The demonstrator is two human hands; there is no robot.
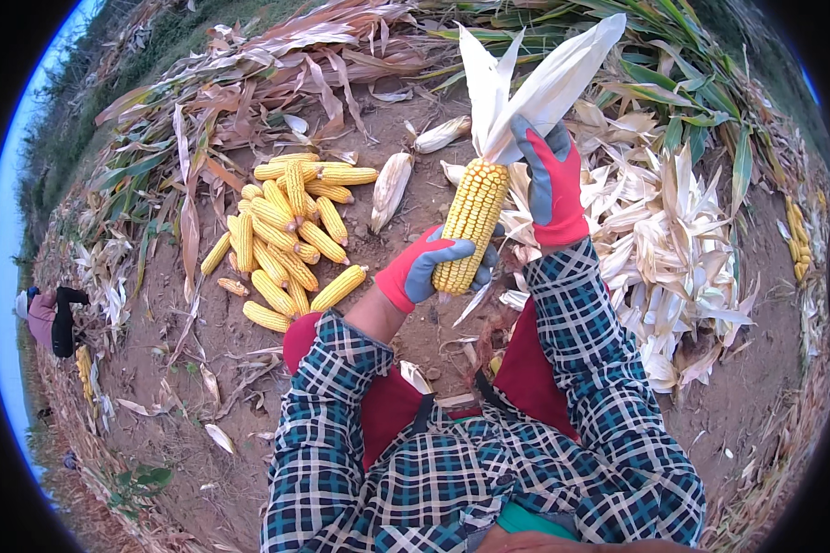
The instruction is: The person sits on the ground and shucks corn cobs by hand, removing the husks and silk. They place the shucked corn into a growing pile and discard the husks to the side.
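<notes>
Plaid shirt [433,470]: foreground, nearest.
Husk pile [664,240]: right.
Cob heap [286,230]: left.
Corn ear [473,217]: between both hands, slightly tilted, husk [563,78] flaring above.
Right hand [553,178]: pinching husk base.
Left hand [438,264]: encircling lower end; hard tugging could wrench the ear free.

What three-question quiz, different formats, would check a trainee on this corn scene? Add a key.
1. Which part of the long yellow corn cob does the red-and-grey-gloved right hand grip? A) its bare lower end; B) the pale papery husk at its top; C) the kernels at mid-length.
2. True or false: the red-and-grey-gloved left hand is empty.
3. Fill in: bare yellow cobs lie piled on brown soil to the ____ of the held cob.

Key: 1 B; 2 false; 3 left.
</notes>
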